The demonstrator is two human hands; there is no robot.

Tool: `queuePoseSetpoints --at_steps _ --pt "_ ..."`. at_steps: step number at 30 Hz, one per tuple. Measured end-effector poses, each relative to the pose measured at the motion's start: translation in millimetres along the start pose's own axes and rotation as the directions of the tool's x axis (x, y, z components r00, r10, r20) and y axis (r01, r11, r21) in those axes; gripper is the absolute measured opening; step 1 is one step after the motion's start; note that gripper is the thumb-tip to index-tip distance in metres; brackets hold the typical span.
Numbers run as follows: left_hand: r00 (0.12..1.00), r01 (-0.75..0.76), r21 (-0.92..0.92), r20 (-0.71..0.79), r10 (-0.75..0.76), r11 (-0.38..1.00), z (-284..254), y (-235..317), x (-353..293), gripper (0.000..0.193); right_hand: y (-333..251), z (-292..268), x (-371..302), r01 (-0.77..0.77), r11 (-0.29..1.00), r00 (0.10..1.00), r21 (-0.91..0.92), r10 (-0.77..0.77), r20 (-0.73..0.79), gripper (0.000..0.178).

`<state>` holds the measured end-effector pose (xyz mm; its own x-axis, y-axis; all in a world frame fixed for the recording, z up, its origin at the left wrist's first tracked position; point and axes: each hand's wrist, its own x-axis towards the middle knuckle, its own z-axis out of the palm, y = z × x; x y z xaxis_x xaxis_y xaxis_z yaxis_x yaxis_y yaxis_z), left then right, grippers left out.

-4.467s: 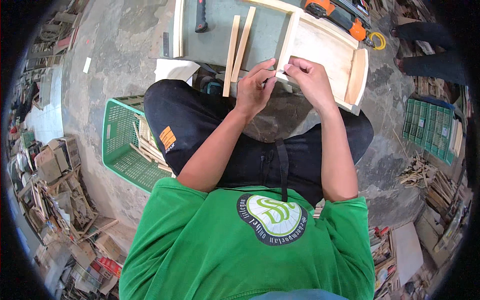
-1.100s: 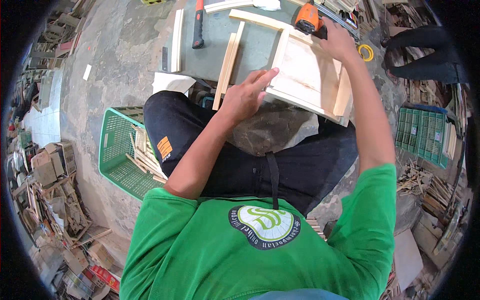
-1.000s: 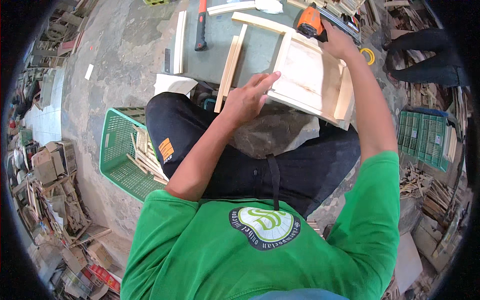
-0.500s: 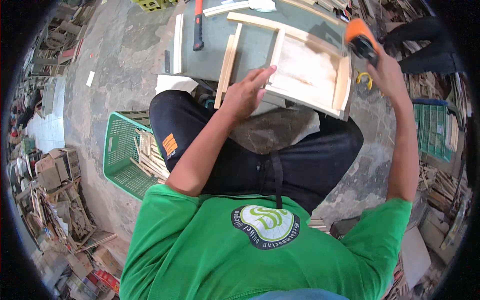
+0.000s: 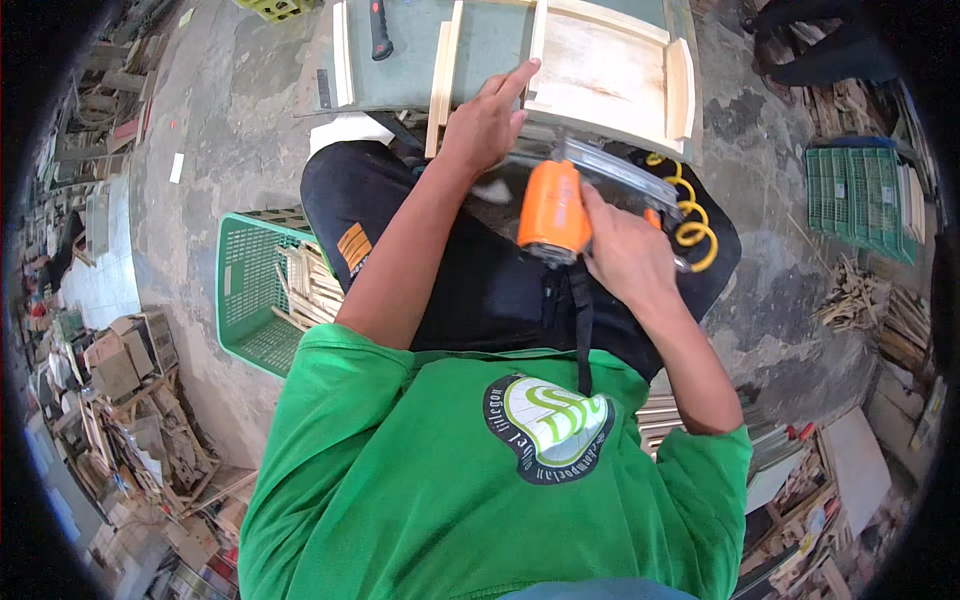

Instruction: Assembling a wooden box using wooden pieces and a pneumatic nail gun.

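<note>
A wooden frame (image 5: 680, 85) with a pale panel (image 5: 600, 60) lies on the grey-green work surface (image 5: 400, 75). My left hand (image 5: 485, 125) holds its near left corner, index fingertip against the upright strip and thumb lower down. In my right hand (image 5: 632, 250) is an orange nail gun (image 5: 555, 208), gripped by its handle and slightly blurred. The gun's nose is close to the frame's near edge; whether they touch I cannot tell. A yellow coiled air hose (image 5: 695, 232) trails from the gun over my right thigh.
Loose wooden strips (image 5: 440, 90) and a hammer (image 5: 380, 32) lie left of the frame. On the floor to my left stands a green crate (image 5: 262, 345) of wood sticks. More green crates (image 5: 855, 200) and scrap wood are at right. A person's dark-clothed leg (image 5: 830, 55) shows far right.
My right hand has swung the nail gun from beyond the frame's right side down to its near edge, above my lap. My left hand stays at the frame's corner. The view has shifted.
</note>
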<state>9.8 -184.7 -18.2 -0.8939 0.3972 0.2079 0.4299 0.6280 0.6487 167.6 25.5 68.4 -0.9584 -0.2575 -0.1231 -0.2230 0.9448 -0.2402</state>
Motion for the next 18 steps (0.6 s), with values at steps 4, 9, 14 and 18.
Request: queuePoseSetpoints --at_steps 4,9,14,18 --pt "1.0 0.0 0.024 -0.016 0.001 1.0 1.6 3.2 0.8 0.074 0.2 34.4 19.8 0.103 0.99 0.993 -0.096 -0.108 -0.046 0.055" --pt "0.999 -0.023 0.011 -0.027 0.023 1.0 0.1 0.5 -0.5 0.073 2.7 40.2 30.4 0.159 0.968 0.98 -0.193 -0.178 -0.085 0.047" --pt "0.998 -0.043 0.011 -0.053 0.043 0.999 1.9 -3.5 0.6 0.072 2.3 41.9 34.4 0.185 0.957 0.968 -0.225 -0.216 -0.125 0.047" --pt "0.997 -0.042 0.003 -0.06 0.042 0.999 2.6 -2.2 0.2 0.072 2.8 40.5 34.3 0.178 0.951 0.97 -0.254 -0.213 -0.118 0.046"
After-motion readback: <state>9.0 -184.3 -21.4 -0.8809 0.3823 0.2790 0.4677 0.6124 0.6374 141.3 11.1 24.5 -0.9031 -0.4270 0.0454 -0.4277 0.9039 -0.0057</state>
